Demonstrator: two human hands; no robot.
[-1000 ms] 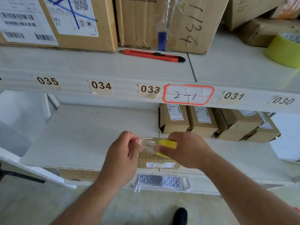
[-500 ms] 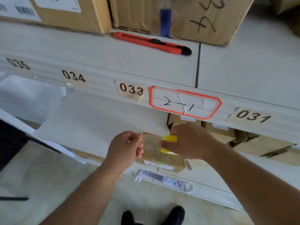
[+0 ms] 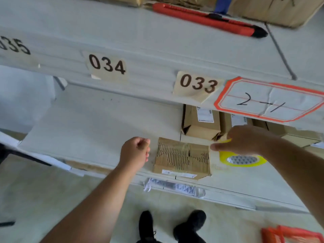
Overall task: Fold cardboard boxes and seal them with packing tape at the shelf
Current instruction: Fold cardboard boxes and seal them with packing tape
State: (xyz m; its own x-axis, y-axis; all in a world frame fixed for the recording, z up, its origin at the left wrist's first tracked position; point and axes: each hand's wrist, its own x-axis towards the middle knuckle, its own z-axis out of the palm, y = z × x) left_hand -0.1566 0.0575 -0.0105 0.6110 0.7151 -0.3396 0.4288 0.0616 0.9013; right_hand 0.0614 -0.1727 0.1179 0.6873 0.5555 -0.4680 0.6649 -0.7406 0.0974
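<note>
The number label 035 [image 3: 14,47] at the far left is cut by the frame edge and smeared by blur; two more labels, 034 [image 3: 107,65] and 033 [image 3: 198,84], read plainly on the white metal shelf [image 3: 98,130]. The left hand [image 3: 135,151] hovers just left of the small brown cardboard box [image 3: 182,157], its fingers curled into a loose fist; whether anything thin sits between them cannot be told. That one box lies at the lower shelf's front edge, its top torn down to ribbed corrugation. Above, one red utility knife [image 3: 208,19] lies on the upper shelf, its left end cut off. The right hand [image 3: 243,140] grips one yellow roll of clear packing tape [image 3: 242,160] beside the box, hiding the roll's upper part. Behind, two brown cartons [image 3: 199,124] show, the rest hidden by the red-bordered label [image 3: 270,100].
</note>
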